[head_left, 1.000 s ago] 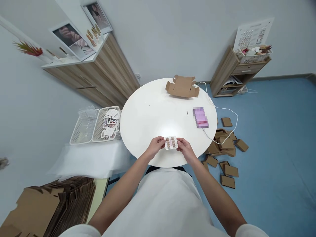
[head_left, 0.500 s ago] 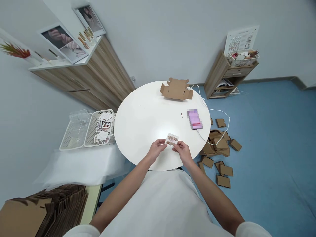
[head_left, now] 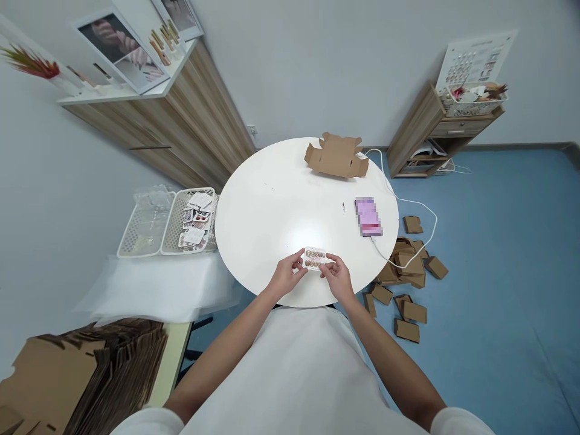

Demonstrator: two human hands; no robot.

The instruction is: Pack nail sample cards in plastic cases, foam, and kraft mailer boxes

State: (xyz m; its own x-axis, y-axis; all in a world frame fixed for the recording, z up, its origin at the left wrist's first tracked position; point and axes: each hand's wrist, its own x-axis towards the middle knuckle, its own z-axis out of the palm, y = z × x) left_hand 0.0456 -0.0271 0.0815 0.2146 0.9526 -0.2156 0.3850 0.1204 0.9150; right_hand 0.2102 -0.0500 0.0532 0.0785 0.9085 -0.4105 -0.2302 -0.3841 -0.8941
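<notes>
A person in a white top held a small white pack (head_left: 314,258) of brownish ovals, set in two rows, just above the near side of an oval white desk (head_left: 254,211). The left hand (head_left: 288,275) had a narrow grip on one short edge of the pack, thumb below and fingers above, while the right hand (head_left: 339,279) pinched the opposite end, its thumb over the lower corner. The pack's broad face was turned up toward the wearer; whether its underside touched the surface could not be told.

Farther back, an unfolded brown cardboard box (head_left: 338,158) lay near the far edge. To the right, a phone-like device (head_left: 368,216), its purple screen blurred into blocks, was joined to a white cable (head_left: 410,200) that looped past the rim. A tiny dark piece (head_left: 344,207) lay just beside the device, too small to identify.

At left, close to the desk, stood two white baskets: one (head_left: 136,254) with clear plastic pieces (head_left: 154,202), the other (head_left: 173,228) with a jumble of printed cards (head_left: 196,219). Translucent white sheets (head_left: 149,290) spread in front of them, near a stack of flat cardboard (head_left: 129,368). Small brown boxes (head_left: 408,330) were scattered over the blue floor (head_left: 493,266) to the right, below a wooden shelf unit (head_left: 410,136) against the wall.
</notes>
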